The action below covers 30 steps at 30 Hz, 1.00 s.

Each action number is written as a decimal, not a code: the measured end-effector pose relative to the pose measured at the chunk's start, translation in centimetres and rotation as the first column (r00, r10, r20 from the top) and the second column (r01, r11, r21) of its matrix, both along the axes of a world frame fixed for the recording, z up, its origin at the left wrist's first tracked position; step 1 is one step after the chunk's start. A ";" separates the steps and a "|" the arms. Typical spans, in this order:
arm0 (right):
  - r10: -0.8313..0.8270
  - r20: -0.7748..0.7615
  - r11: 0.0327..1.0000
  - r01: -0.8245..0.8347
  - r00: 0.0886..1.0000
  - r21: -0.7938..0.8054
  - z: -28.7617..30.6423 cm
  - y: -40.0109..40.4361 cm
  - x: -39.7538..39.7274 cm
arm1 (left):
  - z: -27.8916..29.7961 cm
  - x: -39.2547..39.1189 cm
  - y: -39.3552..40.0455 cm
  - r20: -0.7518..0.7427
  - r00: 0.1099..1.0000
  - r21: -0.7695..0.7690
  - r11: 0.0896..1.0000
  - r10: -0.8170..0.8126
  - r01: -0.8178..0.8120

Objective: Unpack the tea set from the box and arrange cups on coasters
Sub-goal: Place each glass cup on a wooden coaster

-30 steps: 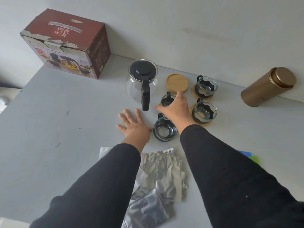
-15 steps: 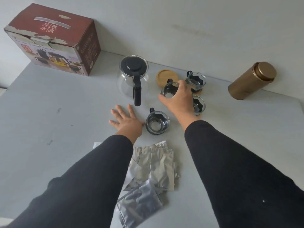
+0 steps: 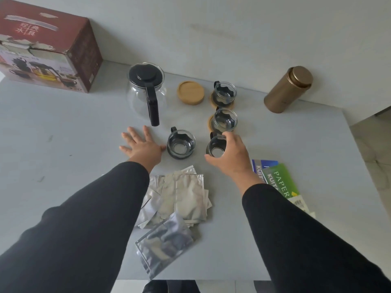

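1. Grey tabletop (image 3: 63, 144) against a pale wall; near edge of table cut by frame bottom, both black sleeves run out of frame.
2. Nearest: pile of silver foil pouches (image 3: 177, 199) between the forearms, contents not readable. Paper packets (image 3: 277, 180) partly hidden under right forearm; only "PAPER" and part of "KUTA" legible.
3. Left hand (image 3: 143, 146) flat on table, fingers spread wide and straight, holds nothing. Thumb tip just beside the loose cup (image 3: 181, 144); contact hard to tell.
4. Loose cup sits bare on the table, no coaster under it.
5. Right hand (image 3: 230, 155) grips a second cup (image 3: 215, 148), fingers and thumb curled round its rim and side. Cup partly covered by the hand; whether it rests on the table or is lifted, cannot tell.
6. Beyond it: middle cup (image 3: 224, 120) on a wooden coaster, mostly hidden beneath. Far cup (image 3: 224, 93) on another coaster.
7. Empty coaster (image 3: 191, 92) beside far cup, between it and glass teapot (image 3: 146, 92) with black lid.
8. Far back: gold canister (image 3: 288, 89) at the wall, right. Tea set box (image 3: 48, 47) far left, cut by left edge, torn top flap.
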State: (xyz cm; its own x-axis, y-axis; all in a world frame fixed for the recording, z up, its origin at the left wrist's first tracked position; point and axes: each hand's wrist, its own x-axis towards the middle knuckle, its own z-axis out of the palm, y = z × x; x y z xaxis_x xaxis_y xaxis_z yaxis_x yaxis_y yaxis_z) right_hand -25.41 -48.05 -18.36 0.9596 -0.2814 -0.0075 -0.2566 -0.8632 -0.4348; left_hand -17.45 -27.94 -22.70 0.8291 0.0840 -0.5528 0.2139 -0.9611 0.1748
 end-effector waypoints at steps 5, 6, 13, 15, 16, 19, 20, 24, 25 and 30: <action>-0.036 -0.053 0.999 0.038 0.998 0.036 -1.5 -0.2 -0.2 | 0.0 0.1 -0.1 -0.005 1.000 0.016 1.000 -0.002 0.002; -0.043 -0.053 0.998 0.046 0.998 0.043 -1.6 -0.3 -0.1 | 0.0 0.1 -0.1 -0.008 1.000 0.018 1.000 -0.002 0.002; 0.024 0.035 1.000 -0.024 0.999 -0.006 -1.1 -0.7 -0.2 | 0.3 0.1 -0.2 -0.020 1.000 0.022 1.000 -0.004 0.005; 0.056 0.175 0.998 -0.049 0.983 -0.041 -0.2 -0.4 0.3 | 0.3 0.1 -0.2 -0.021 1.000 0.025 1.000 -0.003 0.003; 0.065 0.229 0.997 -0.056 0.971 -0.045 0.3 -0.2 0.9 | 0.4 0.1 -0.3 -0.023 1.000 0.029 1.000 -0.002 0.003; 0.065 0.295 0.998 -0.060 0.953 -0.027 1.7 0.0 3.9 | 0.4 0.1 -0.3 -0.036 0.999 0.043 0.999 0.002 0.000; 0.068 0.294 0.998 -0.064 0.954 -0.022 2.1 0.1 5.2 | 0.4 0.1 -0.3 -0.043 0.999 0.044 0.999 0.002 0.000; 0.108 0.197 0.994 -0.108 0.974 -0.012 2.1 1.0 10.3 | 0.2 0.2 -0.4 -0.062 0.998 0.045 0.999 0.002 0.001; 0.105 0.151 0.994 -0.107 0.983 0.002 1.9 1.3 11.7 | 0.3 0.2 -0.4 -0.065 0.998 0.045 0.999 0.003 0.000; 0.062 -0.058 0.997 -0.059 0.996 0.058 -0.1 3.1 17.2 | 0.7 0.3 -0.5 -0.078 0.997 0.044 0.999 0.001 0.003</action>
